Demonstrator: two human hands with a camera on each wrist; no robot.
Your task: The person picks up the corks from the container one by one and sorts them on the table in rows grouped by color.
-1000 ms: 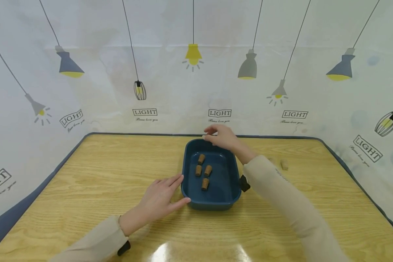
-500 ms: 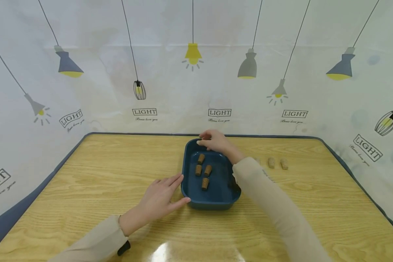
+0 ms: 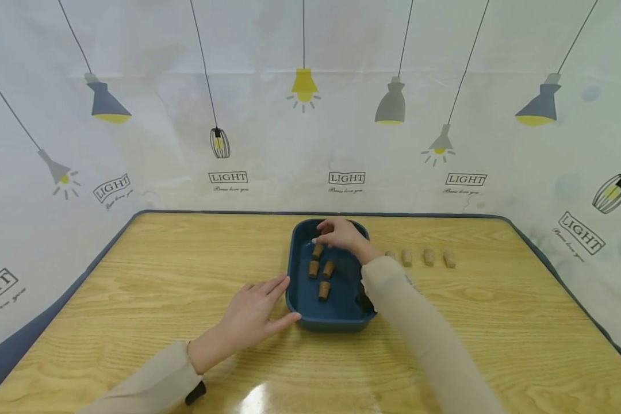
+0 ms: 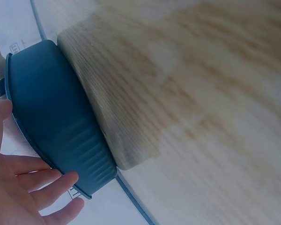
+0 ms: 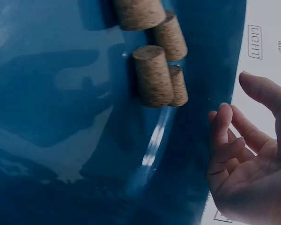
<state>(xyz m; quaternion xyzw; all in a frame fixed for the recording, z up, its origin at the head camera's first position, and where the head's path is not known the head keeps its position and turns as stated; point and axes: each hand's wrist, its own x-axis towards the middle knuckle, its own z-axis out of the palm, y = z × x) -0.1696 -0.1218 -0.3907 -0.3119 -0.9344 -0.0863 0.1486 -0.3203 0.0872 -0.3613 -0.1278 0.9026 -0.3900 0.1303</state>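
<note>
A deep blue tub stands on the table. Inside lie several brown corks, toward its left side. My left hand touches the tub's left rim with its fingertips, and its thumb reaches the near left corner; in the left wrist view the fingers lie along the rim. Over the far end of the tub is my right hand, close to the farthest cork. The right wrist view shows its thumb apart from the loosely bent fingers, with nothing between them, beside the corks.
To the right of the tub, several paler corks stand in a row on the wooden table; my right sleeve partly covers the nearest one. A wall covering printed with lamps rises behind the table's far edge.
My right hand has come down from above the far rim into the tub, nearer the corks. Its sleeve has shifted left, uncovering more corks on the table. My left hand stays put.
</note>
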